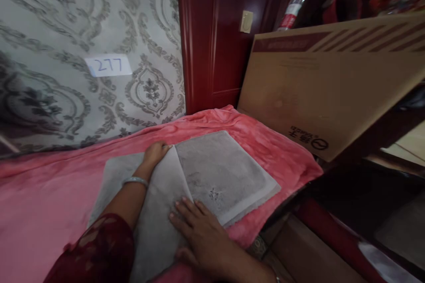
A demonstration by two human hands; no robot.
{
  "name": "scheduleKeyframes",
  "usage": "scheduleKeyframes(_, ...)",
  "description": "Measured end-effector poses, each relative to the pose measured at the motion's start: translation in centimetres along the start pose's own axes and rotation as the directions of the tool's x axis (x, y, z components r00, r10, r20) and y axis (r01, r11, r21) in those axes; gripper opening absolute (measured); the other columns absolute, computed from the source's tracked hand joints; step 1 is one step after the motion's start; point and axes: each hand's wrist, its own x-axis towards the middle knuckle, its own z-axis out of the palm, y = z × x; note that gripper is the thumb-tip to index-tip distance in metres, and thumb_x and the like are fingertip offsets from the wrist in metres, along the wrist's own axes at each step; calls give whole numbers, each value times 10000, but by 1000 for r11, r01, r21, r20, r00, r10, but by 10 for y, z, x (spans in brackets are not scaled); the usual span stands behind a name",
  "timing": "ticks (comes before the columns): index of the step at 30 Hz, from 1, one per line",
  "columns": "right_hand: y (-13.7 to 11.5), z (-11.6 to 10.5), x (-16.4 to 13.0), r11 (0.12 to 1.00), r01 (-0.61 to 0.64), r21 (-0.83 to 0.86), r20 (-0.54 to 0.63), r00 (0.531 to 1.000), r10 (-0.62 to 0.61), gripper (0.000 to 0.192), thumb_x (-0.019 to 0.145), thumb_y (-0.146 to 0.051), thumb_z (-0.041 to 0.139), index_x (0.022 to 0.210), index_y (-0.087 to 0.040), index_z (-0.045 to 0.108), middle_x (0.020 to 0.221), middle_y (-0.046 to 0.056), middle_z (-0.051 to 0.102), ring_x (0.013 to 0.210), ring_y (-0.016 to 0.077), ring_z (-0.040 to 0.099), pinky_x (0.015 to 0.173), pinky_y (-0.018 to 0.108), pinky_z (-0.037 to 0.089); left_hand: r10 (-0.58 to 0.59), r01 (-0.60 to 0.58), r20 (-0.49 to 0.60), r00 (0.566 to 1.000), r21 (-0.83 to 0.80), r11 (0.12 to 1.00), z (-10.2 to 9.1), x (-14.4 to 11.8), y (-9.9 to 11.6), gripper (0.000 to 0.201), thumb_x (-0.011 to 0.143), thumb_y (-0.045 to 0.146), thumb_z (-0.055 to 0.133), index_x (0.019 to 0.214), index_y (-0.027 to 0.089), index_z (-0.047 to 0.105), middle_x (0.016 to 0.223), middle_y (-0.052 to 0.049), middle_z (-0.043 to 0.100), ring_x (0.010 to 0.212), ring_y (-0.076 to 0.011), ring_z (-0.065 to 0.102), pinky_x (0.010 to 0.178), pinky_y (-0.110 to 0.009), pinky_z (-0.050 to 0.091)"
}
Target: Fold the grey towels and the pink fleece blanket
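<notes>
Now both hands press flat, fingers spread, on a grey towel (215, 172) over a pink blanket (49, 194): left hand (155, 152) at its far fold, right hand (199, 230) nearer.

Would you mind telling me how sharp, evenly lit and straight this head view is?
Head view: the towel and both hands, left hand and right hand, are fairly sharp and softly lit; the right side under the cardboard box falls into dark shadow; the wallpaper at far left smears, and the wide lens tilts and bends the edges.
</notes>
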Motion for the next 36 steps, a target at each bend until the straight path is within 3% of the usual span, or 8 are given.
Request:
scheduleKeyframes(5, -2, -5, -6, 995, -1, 96, -61, 998, 7, 695, 960, -562, 557, 1575, -423, 264, 1653, -54, 215, 1533, 197, 158, 1267, 396, 97, 41, -41, -6, 999, 0, 999, -5, 3, 0, 433, 888, 470, 442, 1002, 145, 703, 1057, -135, 743, 1006, -283, 673, 812, -323, 495)
scheduleKeyframes(9, 23, -22, -19, 985, 86, 148, -239, 970, -49, 579, 916, -387, 630, 1473, -282, 510, 1506, 61, 515, 1404, 243, 439, 1188, 382, 323, 72, -73, 33, 997, 19, 997, -17, 8, 2, 441, 861, 427, 437, 1042, 117, 693, 1092, -142, 743, 1029, -278, 683, 861, -325, 516)
scheduleKeyframes(12, 64, -51, -36, 998, -51, 48, -491, 869, 68, 509, 920, -260, 531, 1424, -187, 544, 1416, 133, 584, 1307, 258, 526, 1119, 449, 402, 94, -96, 37, 995, 50, 994, -31, 3, 7, 472, 812, 407, 502, 1115, 91, 676, 1198, -182, 704, 1137, -317, 645, 964, -369, 494)
scheduleKeyframes(15, 114, -85, -56, 941, -336, -51, -665, 714, 219, 497, 876, -209, 516, 1366, -163, 584, 1343, 157, 624, 1245, 286, 560, 1084, 493, 418, 156, -166, 75, 985, 164, 972, -37, -18, 17, 552, 819, 408, 506, 1227, 59, 633, 1325, -235, 625, 1256, -366, 572, 1057, -434, 435)
scheduleKeyframes(18, 150, -113, -72, 796, -604, -47, -704, 585, 403, 482, 871, -215, 534, 1344, -157, 603, 1263, 154, 660, 1181, 285, 586, 1033, 440, 439, 225, -261, 156, 962, 274, 926, -27, -55, 32, 663, 872, 460, 464, 1385, 46, 531, 1487, -250, 493, 1402, -386, 434, 1142, -497, 340)
scheduleKeyframes(20, 162, -123, -78, 710, -704, -12, -640, 552, 535, 439, 901, -238, 521, 1319, -150, 623, 1209, 142, 683, 1106, 262, 619, 960, 369, 461, 217, -267, 192, 957, 294, 918, -15, -80, 40, 695, 897, 459, 449, 1459, 50, 461, 1575, -234, 385, 1482, -377, 311, 1181, -534, 270)
scheduleKeyframes(25, 172, -133, -79, 654, -756, 25, -505, 555, 662, 296, 932, -262, 505, 1085, -161, 737, 1049, 104, 734, 962, 226, 658, 805, 287, 452, 218, -245, 117, 969, 328, 912, 7, -118, 51, 644, 970, 386, 354, 1516, 46, 384, 1612, -211, 317, 1513, -340, 253, 1209, -563, 206)
scheduleKeyframes(36, 187, -158, -78, 670, -709, 219, -309, 601, 737, 184, 812, -334, 610, 814, -165, 683, 722, 23, 672, 654, 162, 586, 577, 248, 407, 257, -270, 80, 963, 292, 918, 8, -121, 51, 607, 976, 368, 390, 1499, 60, 426, 1593, -219, 354, 1494, -362, 292, 1195, -575, 235)
